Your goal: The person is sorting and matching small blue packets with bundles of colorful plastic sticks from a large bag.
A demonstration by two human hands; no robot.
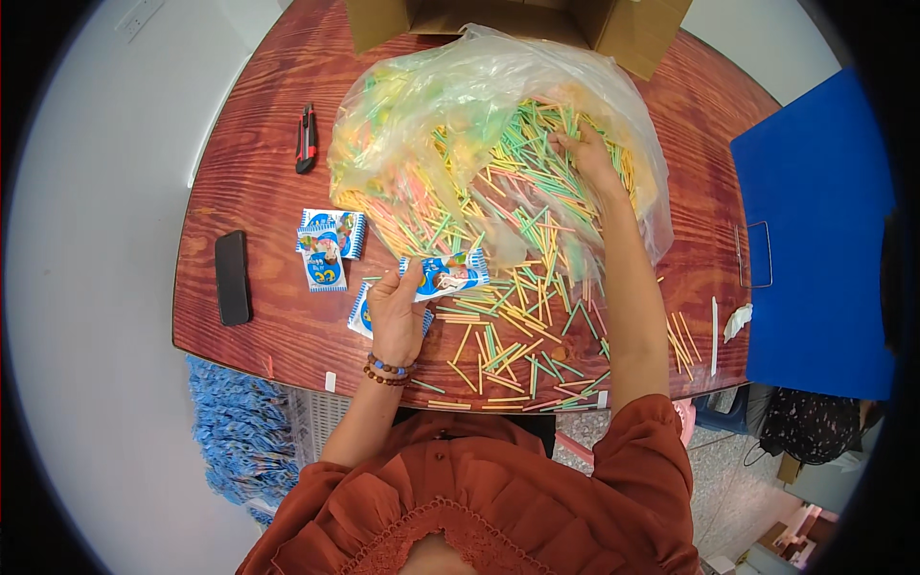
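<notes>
In the head view, my left hand (395, 305) is closed around the near end of a small blue-and-white packet (450, 275), thumb on top. Another such packet (360, 317) lies partly hidden beneath that hand. My right hand (588, 158) reaches into a large clear plastic bag (460, 72) full of thin pastel sticks (522, 144) in green, yellow and pink. Its fingers are curled around some sticks at the top of the pile; how many is hidden. More loose sticks (517, 326) spill from the bag's mouth toward the table's near edge.
Left of the bag are stacked packets (326, 251), a red-and-black utility knife (306, 139) and a black phone (232, 278). An open cardboard box (628, 34) stands behind the bag. A blue board (815, 230) borders the wooden table (273, 192) on the right. Many blue packets (240, 431) lie below left.
</notes>
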